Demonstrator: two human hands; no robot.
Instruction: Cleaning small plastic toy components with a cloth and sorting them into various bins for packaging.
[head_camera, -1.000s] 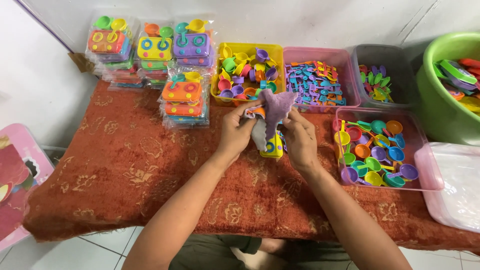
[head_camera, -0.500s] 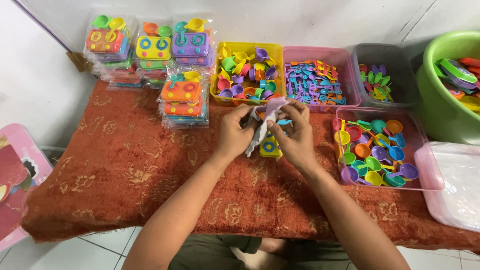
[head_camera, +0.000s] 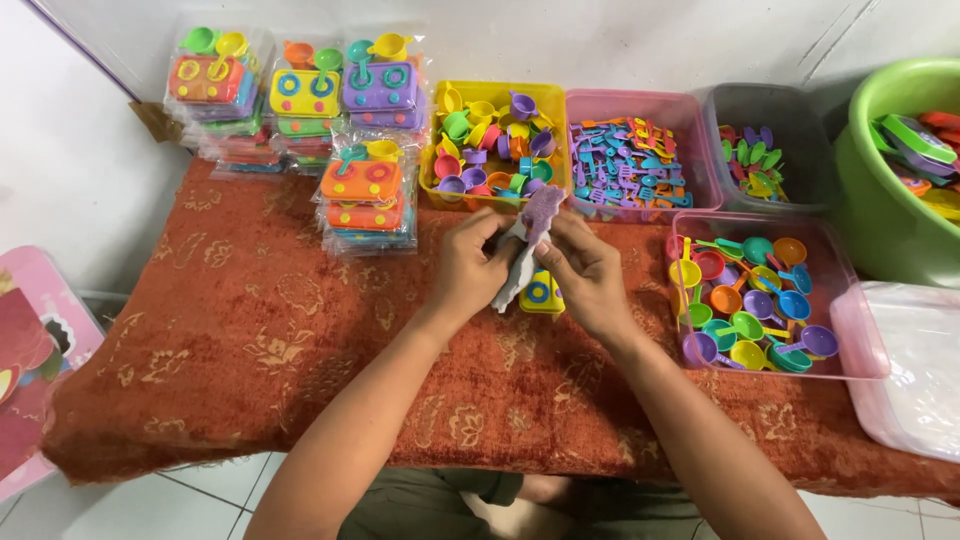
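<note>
Head view: both hands (head_camera: 528, 268) pinching a purple-grey cloth (head_camera: 530, 240), clear-bagged toy stove packs (head_camera: 365, 195) stacked left.

Bright, even light falls from above, leaving only soft shadows. The picture is sharp throughout. Straight lines bow slightly at the edges.

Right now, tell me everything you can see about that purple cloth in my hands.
The purple cloth is a small, soft, fuzzy-looking rag, lilac on the upper part and pale grey where it hangs down. It is crumpled and folded, held upright above the red patterned table cover. The left hand and right hand both pinch it between them. Just beneath it lies a yellow toy stove, partly hidden.
</note>
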